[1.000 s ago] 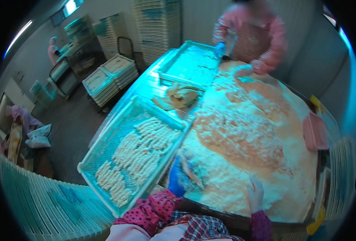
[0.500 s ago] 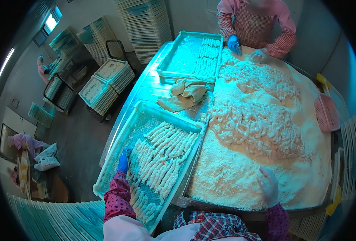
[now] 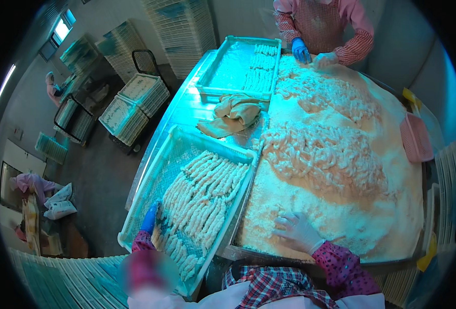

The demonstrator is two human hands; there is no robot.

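Observation:
My left hand point(image 3: 149, 220), in a blue glove, is at the left side of the near mesh tray point(image 3: 246, 154), beside rows of breaded strips point(image 3: 207, 201); its fingertips are too unclear to tell what they hold. My right hand point(image 3: 296, 230), in a pale translucent glove, is open with curved, spread fingers over the pale crumbs point(image 3: 341, 232) near the front of the wide coating pan point(image 3: 246, 216). Farther back in that pan lie heaps of wet-looking, partly coated strips point(image 3: 320, 154).
A co-worker point(image 3: 320, 26) works at the far end beside a second tray point(image 3: 215, 69). A beige cloth point(image 3: 228, 118) lies between trays. A pink basket point(image 3: 415, 136) sits at right. Loaded trolleys point(image 3: 130, 113), stacked racks point(image 3: 179, 33) and two other people point(image 3: 32, 183) point(image 3: 53, 87) are at left.
My left hand moved left from the pan into the near tray, then slightly down its side. My right hand has moved left across the crumbs. The view has shifted.

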